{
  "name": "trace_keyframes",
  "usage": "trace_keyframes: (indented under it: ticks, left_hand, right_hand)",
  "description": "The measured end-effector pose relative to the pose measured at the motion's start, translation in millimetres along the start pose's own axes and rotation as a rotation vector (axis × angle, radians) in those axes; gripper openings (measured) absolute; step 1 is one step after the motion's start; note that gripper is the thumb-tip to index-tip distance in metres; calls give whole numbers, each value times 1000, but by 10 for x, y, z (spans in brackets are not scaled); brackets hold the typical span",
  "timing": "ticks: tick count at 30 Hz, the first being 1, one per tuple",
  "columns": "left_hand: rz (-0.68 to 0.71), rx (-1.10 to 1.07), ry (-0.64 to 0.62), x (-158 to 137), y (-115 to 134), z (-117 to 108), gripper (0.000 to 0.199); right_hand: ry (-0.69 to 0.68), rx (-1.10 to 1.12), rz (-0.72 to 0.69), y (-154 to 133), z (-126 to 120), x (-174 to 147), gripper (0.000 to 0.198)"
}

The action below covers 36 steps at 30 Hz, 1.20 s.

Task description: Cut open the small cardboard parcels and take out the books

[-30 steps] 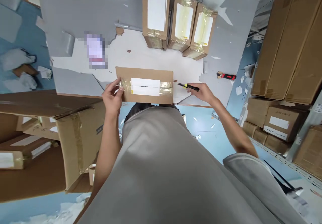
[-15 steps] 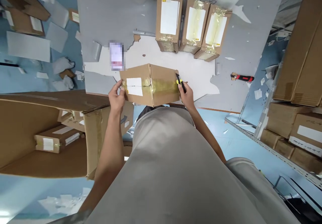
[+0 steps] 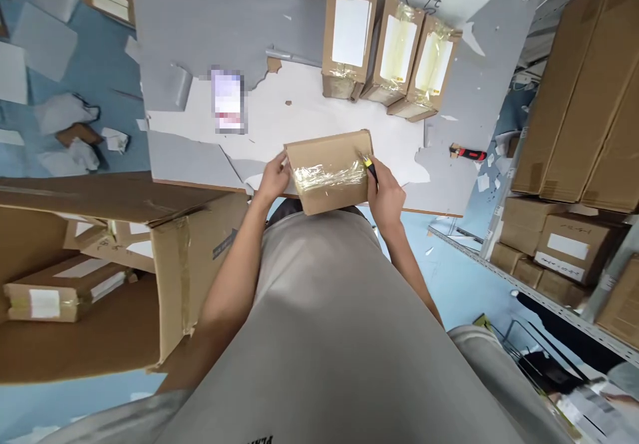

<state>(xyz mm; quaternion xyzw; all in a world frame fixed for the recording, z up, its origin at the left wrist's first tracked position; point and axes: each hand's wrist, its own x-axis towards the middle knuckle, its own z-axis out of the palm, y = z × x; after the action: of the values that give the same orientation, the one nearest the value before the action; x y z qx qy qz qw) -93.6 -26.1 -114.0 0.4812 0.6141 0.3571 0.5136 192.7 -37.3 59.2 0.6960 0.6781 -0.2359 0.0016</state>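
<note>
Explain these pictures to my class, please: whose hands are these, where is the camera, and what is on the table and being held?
There is no machine here, only a person's two bare hands. Every picture comes from one camera worn on that person's head, looking forward and down, so the grey shirt fills the lower middle. The left hand holds the left end of a taped box; the right hand holds a cutter at its right end. Farther back on the table are three boxes. A red-and-black tool lies to the right, a blurred-out item to the left.
</note>
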Motion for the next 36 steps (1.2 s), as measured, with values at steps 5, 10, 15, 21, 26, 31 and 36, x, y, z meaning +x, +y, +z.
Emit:
trace_keyframes:
  ticks: [5,10,15,21,26,31,36]
  left_hand:
    - [62,-59,6,-27,687,-362,58]
    - [105,9,-148,114,974,-404,42]
    - [134,-15,-164,238,853,-371,37]
    - [171,-12,-186,279,826,-373,34]
    - [177,-17,-198,288,804,-367,34]
    - [192,-40,-211,297,788,-356,34]
    - [196,-31,-224,281,789,-352,36]
  right_hand:
    - [73,-21,83,-73,-40,-29,63]
    - [89,-63,151,-343,-175,-187,68]
    - [-170,71,-56,-894,-88,-445,63]
    - [-318,-27,2,-1368,5,-504,70]
    - [-316,-84,16,-1467,9,-523,66]
    - [-328,-125,51,-1532,-12,-556,65]
    - [-394,-195,89,-1698,-71,-456,65]
